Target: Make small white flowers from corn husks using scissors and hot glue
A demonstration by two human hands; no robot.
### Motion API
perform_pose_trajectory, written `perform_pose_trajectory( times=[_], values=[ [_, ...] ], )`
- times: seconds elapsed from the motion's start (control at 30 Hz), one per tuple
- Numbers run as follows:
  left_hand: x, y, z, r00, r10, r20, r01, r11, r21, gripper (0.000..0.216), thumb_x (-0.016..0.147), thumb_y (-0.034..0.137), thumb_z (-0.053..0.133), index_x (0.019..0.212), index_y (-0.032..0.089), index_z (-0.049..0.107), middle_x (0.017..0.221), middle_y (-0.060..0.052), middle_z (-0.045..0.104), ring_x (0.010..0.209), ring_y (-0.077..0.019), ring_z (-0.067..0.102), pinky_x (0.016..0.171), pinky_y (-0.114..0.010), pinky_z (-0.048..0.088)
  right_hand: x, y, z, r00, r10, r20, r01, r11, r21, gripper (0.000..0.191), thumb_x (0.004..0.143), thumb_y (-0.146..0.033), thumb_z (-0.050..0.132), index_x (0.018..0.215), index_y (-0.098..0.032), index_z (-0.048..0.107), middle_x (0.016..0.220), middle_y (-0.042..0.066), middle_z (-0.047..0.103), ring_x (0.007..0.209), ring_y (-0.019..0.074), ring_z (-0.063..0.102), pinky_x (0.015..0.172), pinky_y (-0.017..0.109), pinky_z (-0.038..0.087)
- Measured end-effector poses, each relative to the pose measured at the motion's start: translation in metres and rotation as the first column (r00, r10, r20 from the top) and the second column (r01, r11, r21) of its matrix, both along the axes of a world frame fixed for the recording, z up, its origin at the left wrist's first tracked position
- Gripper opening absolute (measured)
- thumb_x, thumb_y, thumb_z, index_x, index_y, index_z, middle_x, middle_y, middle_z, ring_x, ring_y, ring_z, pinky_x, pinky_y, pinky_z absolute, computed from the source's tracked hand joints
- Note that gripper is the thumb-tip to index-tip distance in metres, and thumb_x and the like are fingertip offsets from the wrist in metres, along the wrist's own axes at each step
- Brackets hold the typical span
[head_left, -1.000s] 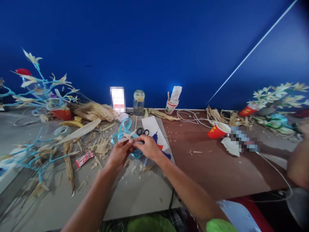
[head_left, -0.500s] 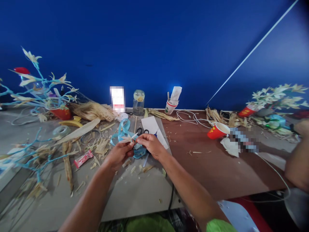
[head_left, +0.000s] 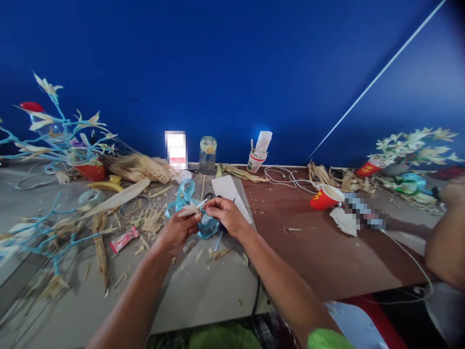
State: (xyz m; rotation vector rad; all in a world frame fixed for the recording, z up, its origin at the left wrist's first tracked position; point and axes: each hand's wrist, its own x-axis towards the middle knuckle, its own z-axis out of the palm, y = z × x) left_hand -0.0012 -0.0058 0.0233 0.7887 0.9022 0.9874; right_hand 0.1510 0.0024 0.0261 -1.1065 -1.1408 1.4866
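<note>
Over the near table, my left hand (head_left: 178, 229) pinches a pale flower (head_left: 189, 210) made of dried husk, its pointed petals spreading up and to the side. Close beside it, my right hand (head_left: 228, 216) has thumb and forefinger pressed together near the flower's base; what lies between those fingertips is too small to make out. Blue ribbon (head_left: 186, 188) loops up behind the hands, with more of it bunched below them. A white sheet (head_left: 228, 186) lies behind my right hand, and dark scissors handles are partly hidden there.
Blue branches with husk flowers (head_left: 60, 116) stand at left in a red cup (head_left: 90, 170). Husk scraps (head_left: 154, 220), a tape roll (head_left: 91, 198) and a pink wrapper (head_left: 124, 239) lie nearby. A glass jar (head_left: 208, 157), red cup (head_left: 327, 197) and another person's arm (head_left: 446, 237) are also around.
The flower has turned in my left hand, its petals now bunched more to the side. My right fingers have shifted slightly and curl more. The view has drifted a little.
</note>
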Motion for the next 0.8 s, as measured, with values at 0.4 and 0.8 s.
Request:
perform_pose_trajectory(
  times=[0.4, 0.8],
  values=[
    [-0.011, 0.008, -0.001, 0.996, 0.087, -0.004, -0.086, 0.992, 0.089, 0.023, 0.057, 0.022, 0.078, 0.069, 0.011, 0.061, 0.060, 0.003, 0.051, 0.046, -0.0033, 0.039, 0.041, -0.016, 0.030, 0.044, 0.017, 0.021, 0.927, -0.303, 0.220, 0.271, 0.948, 0.164, 0.013, 0.066, -0.027, 0.053, 0.067, -0.016, 0.060, 0.053, -0.004, 0.052, 0.052, 0.0096, 0.046, 0.055, 0.022, 0.036],
    [-0.008, 0.007, 0.004, 0.996, 0.076, -0.041, -0.068, 0.982, 0.173, 0.017, 0.061, 0.023, 0.076, 0.067, 0.013, 0.063, 0.054, 0.005, 0.047, 0.043, -0.0035, 0.032, 0.040, -0.017, 0.024, 0.075, -0.026, 0.003, 0.562, -0.256, 0.786, 0.066, 0.962, 0.266, 0.029, 0.072, -0.031, 0.063, 0.097, -0.017, 0.063, 0.085, 0.004, 0.063, 0.065, 0.0126, 0.055, 0.066, 0.026, 0.042]
  ],
)
